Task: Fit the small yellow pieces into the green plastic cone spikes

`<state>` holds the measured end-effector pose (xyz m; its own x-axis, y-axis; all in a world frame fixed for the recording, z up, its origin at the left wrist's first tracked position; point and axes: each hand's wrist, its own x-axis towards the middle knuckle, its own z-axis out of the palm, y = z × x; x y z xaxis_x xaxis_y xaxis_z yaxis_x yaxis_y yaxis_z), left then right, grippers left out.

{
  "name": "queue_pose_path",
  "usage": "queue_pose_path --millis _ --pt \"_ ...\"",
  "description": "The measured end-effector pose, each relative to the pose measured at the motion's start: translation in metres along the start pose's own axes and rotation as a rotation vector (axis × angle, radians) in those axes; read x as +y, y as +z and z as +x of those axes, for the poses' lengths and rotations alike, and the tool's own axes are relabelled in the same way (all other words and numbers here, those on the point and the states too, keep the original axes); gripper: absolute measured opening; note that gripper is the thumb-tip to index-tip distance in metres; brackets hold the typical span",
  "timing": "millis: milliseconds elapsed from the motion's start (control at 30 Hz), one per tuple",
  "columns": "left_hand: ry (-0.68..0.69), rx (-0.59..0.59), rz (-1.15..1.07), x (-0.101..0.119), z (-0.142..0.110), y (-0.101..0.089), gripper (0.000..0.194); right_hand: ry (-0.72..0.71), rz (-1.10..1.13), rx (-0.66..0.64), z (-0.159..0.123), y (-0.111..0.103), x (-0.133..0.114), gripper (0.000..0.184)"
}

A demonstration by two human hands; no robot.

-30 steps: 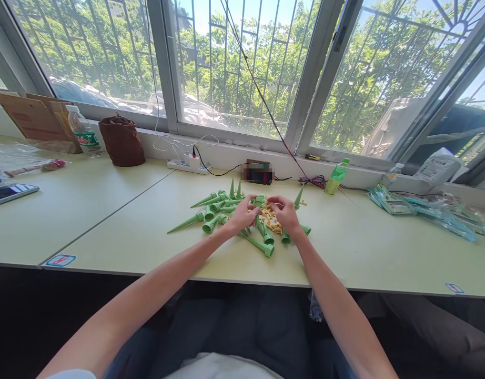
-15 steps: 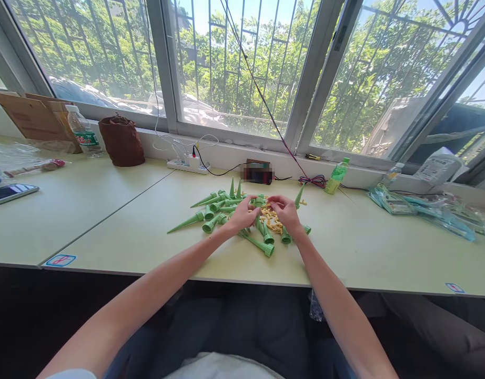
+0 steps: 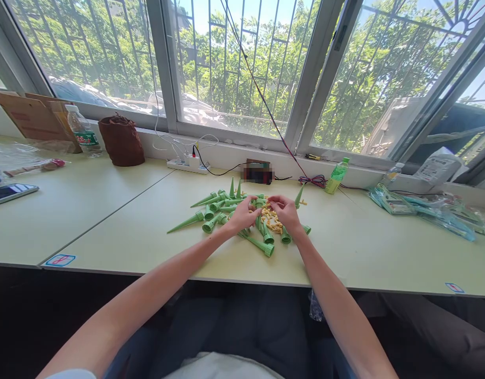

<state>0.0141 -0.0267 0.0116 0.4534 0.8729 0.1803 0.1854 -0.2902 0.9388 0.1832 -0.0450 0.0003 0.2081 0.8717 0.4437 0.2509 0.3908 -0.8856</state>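
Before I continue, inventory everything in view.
Tapered plastic spikes: over ten, green, centre
Small plastic pieces: many, yellow, among spikes
Flat tabletop: one, pale yellow, underneath
Plastic bottles: three, green and clear, along back
Soft rounded bag: one, brown, back left
Flat cardboard: two-plus pieces, brown, far left
Flat phone: one, silvery, left
Power strip: one, white, along back
Blurred item: one, dark, back centre
Coiled cord: one, dark red, back right
Flat plastic packets: several, bluish, right
Framed windows: several, grey, behind
Left hand: one, bare, holding spike
Right hand: one, bare, beside yellow pieces
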Motion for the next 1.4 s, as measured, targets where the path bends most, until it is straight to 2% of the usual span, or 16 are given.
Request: queue_pose_path --millis 367,967,1400 --pt "-0.012 0.011 0.011 0.0007 0.0 0.0003 0.045 0.003 0.035 -0.06 -0.0006 0.0003 -0.0009 0.021" --pt "0.182 0.056 0.222 -0.0064 0.0002 -0.001 0.039 -0.083 -0.098 -0.088 -0.0015 0.0006 0.0026 0.018" --pt "0.194 0.07 0.262 -0.0051 -0.0004 -0.0014 0.039 -0.06 -0.1 -0.105 -0.003 -0.0001 -0.0018 0.018"
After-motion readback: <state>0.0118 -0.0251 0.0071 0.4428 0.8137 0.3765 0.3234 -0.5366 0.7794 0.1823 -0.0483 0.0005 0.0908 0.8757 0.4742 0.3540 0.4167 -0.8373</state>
